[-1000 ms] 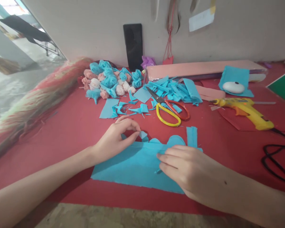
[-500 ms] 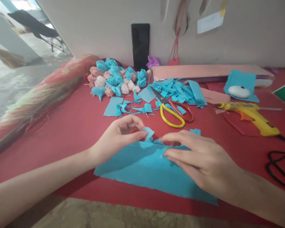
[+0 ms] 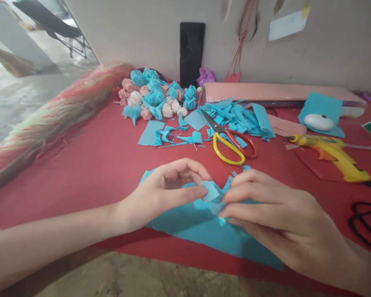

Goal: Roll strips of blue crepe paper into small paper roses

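Observation:
Between thumb and fingers, my left hand [image 3: 170,189] pinches the end of a small blue paper piece [image 3: 210,191]. My right hand [image 3: 275,218] is closed at the other end of the blue paper, its fingertips pressed together, with a bit of bright blue paper [image 3: 222,221] poking out below them. Both hands are above a large blue sheet [image 3: 204,237] lying on the red table. Scissors [image 3: 228,152] with one yellow and one red handle lie just beyond the hands.
Blue paper scraps [image 3: 235,119] lie behind the scissors. Blue, pink and white paper flowers [image 3: 154,97] are heaped at the back left. A yellow glue gun [image 3: 334,154] with a black cable is at right. A black phone [image 3: 192,53] leans on the wall.
Both hands have moved slightly right and down in the view and closer together, with the small blue paper now stretching between them. The camera view has shifted a little.

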`<action>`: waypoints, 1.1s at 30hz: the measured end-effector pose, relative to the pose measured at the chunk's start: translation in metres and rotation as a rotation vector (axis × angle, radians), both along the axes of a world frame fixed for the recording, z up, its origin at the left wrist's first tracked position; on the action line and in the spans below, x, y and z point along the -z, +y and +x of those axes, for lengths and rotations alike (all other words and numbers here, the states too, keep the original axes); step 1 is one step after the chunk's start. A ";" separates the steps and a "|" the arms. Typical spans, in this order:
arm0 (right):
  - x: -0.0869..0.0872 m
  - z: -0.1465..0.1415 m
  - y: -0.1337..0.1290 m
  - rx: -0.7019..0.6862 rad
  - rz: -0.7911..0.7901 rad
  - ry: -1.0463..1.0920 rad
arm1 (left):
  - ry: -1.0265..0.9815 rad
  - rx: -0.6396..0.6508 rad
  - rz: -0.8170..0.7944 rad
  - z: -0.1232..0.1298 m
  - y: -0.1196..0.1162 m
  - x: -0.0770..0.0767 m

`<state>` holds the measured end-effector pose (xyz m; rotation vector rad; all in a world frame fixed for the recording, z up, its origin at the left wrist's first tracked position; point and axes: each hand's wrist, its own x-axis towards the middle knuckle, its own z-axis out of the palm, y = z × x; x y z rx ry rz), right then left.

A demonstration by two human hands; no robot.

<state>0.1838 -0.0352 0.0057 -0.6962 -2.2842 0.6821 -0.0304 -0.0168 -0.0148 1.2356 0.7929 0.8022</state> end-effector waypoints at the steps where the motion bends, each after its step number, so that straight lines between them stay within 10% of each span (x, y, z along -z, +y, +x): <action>1: 0.001 0.000 0.000 -0.001 0.005 0.004 | 0.001 -0.006 0.003 0.000 0.000 0.000; 16: -0.018 0.002 0.044 0.222 -0.163 -0.202 | 0.387 -0.033 0.337 -0.024 0.050 0.001; 29: -0.010 -0.040 0.094 -0.086 -0.402 -0.581 | 0.501 0.846 0.187 -0.049 0.064 -0.016; 33: -0.017 -0.040 0.096 -0.077 -0.414 -0.636 | 0.496 0.929 0.180 -0.046 0.056 -0.021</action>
